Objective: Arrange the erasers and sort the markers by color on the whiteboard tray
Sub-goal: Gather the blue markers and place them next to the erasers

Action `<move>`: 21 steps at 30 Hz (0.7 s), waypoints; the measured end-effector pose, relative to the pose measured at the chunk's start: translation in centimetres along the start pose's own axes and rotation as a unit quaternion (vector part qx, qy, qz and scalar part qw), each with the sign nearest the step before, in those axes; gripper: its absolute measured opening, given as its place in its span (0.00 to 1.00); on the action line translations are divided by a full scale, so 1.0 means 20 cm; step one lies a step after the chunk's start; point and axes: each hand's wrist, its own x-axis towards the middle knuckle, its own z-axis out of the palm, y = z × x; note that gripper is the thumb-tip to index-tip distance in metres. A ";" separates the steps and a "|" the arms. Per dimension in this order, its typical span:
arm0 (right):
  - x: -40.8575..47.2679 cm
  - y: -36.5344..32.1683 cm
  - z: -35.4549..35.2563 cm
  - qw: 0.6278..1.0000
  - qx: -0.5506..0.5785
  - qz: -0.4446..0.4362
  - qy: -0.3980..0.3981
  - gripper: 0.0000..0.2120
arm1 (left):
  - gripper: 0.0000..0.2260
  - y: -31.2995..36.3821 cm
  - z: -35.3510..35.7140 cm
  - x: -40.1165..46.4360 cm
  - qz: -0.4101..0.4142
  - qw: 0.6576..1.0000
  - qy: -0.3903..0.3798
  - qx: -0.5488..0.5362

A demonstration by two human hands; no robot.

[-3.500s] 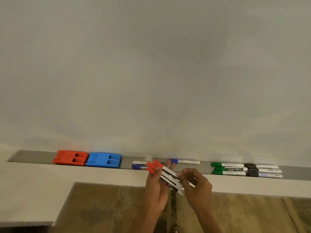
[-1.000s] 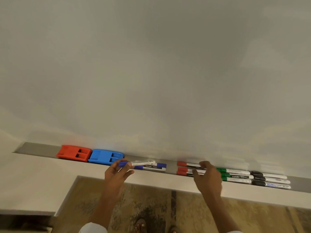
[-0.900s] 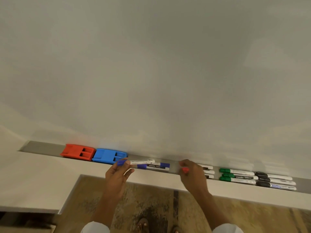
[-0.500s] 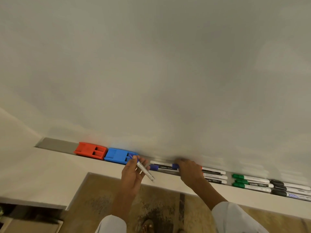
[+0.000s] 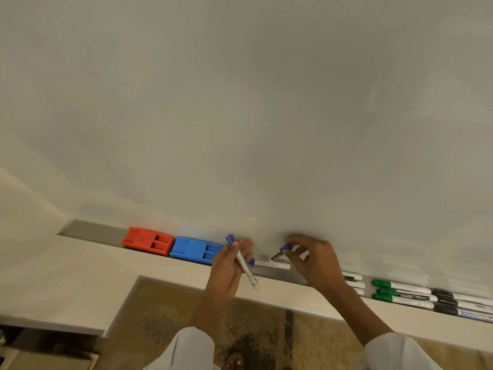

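A red eraser (image 5: 145, 240) and a blue eraser (image 5: 196, 249) sit side by side at the left of the grey tray (image 5: 93, 230). My left hand (image 5: 226, 265) holds a blue-capped marker (image 5: 241, 261) tilted, cap up. My right hand (image 5: 314, 260) pinches a second blue-capped marker (image 5: 282, 251) by its cap end, just above the tray. A third blue marker (image 5: 269, 264) lies in the tray between my hands. The red markers (image 5: 353, 283) lie mostly hidden behind my right wrist. Green markers (image 5: 400, 292) and black markers (image 5: 464, 304) follow to the right.
The whiteboard (image 5: 240, 116) fills the upper view. A pale ledge (image 5: 80, 276) runs below the tray, with brown patterned floor (image 5: 160, 316) beneath. My sandalled foot (image 5: 234, 361) shows at the bottom edge. White sleeves cover both forearms.
The red markers went from my hands into the tray beside the green ones. My left hand picked up a blue marker, and my right hand moved left and lifted another blue marker.
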 end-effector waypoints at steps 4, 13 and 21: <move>0.06 -0.17 -0.02 0.997 0.052 -0.048 0.015 0.12 | 0.17 0.01 0.05 -0.03 0.017 0.994 -0.032 0.100; 0.16 -0.39 0.18 0.989 0.142 -0.039 -0.009 0.05 | 0.22 0.02 0.07 -0.13 0.097 0.978 -0.078 0.168; 0.01 -0.05 0.21 0.998 -0.025 0.034 -0.038 0.07 | 0.25 0.04 -0.05 -0.15 0.116 0.991 0.038 0.053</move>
